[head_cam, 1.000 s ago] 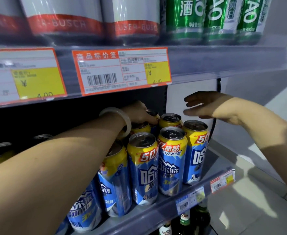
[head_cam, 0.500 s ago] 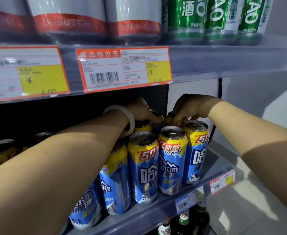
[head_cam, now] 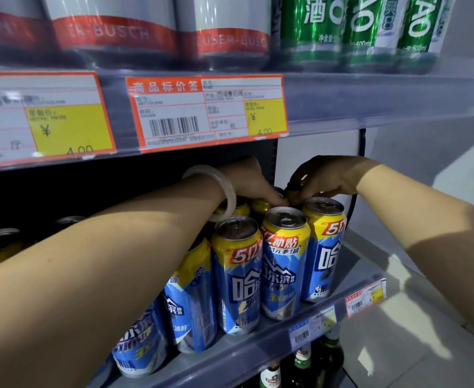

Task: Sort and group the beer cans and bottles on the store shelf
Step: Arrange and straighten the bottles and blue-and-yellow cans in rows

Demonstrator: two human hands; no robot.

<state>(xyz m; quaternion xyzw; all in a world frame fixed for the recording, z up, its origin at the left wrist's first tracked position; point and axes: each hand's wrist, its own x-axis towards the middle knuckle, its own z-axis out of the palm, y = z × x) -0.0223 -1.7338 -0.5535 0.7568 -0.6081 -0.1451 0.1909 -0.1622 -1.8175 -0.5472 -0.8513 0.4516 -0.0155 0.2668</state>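
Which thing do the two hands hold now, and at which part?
Both the left hand and right hand grip blue-and-yellow aluminium beer cans in the back row, at their top rims.

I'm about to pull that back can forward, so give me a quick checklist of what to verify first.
1. Right hand on the back can: ok, fingers curl over its top.
2. Left hand grip: cannot tell, its fingers reach behind the front cans and what they hold is hidden.
3. Front cans upright: ok, the three nearest the shelf end stand straight.
4. Cans under the left forearm: not ok, they look tilted.
5. Bracelet clear of cans: not ok, it sits against a can top.
6. Room under the upper shelf: ok.
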